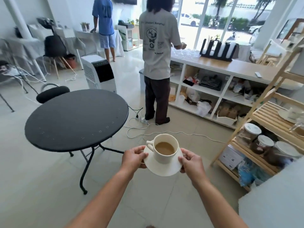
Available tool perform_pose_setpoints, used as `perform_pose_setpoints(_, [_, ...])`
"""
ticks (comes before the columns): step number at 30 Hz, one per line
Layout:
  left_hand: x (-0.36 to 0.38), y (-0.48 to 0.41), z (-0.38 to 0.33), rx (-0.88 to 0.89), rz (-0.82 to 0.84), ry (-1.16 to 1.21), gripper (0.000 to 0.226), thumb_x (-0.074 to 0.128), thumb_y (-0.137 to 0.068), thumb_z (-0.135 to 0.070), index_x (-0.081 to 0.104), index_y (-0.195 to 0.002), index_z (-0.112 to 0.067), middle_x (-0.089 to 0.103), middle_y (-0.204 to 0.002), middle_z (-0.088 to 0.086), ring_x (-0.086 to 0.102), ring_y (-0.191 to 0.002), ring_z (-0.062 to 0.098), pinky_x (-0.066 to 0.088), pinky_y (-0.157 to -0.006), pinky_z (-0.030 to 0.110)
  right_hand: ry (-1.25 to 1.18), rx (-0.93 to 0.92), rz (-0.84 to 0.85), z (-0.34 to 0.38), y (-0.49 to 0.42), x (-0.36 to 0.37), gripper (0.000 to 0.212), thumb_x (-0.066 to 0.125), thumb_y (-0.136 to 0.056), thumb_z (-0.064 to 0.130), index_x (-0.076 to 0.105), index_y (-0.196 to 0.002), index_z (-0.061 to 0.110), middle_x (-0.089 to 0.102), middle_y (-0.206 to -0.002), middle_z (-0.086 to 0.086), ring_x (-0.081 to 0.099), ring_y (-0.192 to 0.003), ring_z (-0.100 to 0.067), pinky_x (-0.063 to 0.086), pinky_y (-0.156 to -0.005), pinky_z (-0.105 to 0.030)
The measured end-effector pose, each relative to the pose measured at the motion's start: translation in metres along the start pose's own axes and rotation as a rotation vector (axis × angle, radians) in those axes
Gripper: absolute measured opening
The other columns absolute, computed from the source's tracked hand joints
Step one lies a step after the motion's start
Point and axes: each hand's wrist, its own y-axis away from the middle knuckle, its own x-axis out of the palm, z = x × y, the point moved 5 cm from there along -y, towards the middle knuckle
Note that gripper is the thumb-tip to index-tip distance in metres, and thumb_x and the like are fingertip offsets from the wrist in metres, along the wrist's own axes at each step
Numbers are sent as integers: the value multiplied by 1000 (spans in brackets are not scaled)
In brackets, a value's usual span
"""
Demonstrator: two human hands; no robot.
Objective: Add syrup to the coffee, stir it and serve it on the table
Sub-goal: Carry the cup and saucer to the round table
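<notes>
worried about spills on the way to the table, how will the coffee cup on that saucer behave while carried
The cup stands loose on the saucer, so it could slide or tip if the saucer tilts. The coffee sits below the rim, so small sloshes likely stay in. Both look like glazed ceramic: stiff, probably slippery and breakable.

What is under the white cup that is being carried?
A white saucer, which the left hand and right hand grip at its edges. The cup hides the saucer's middle.
</notes>
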Motion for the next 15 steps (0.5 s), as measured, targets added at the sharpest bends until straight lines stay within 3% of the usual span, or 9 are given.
perform_pose_setpoints(5, [-46,-41,-14,0,-147,40,30,61,-91,3,69,-116,-12,73,-92,13,70,-71,25,62,-56,33,28,-24,162,24,-65,63,36,56,-89,2,70,-113,25,69,-74,5,54,-57,-11,45,-48,-24])
perform_pose_setpoints(12, [-99,-93,-37,4,-338,121,32,59,-91,4,74,-96,-24,76,-68,-5,72,-57,12,57,-49,26,87,-62,363,65,-146,146,36,55,-89,1,70,-110,27,67,-73,3,53,-56,-11,46,-47,-24])
perform_pose_setpoints(15, [-120,-112,-45,4,-403,149,33,59,-92,3,77,-93,-25,78,-71,-3,73,-59,13,56,-49,26,112,-84,435,77,-175,181,38,55,-89,2,69,-105,33,67,-69,9,54,-54,-7,46,-46,-22])
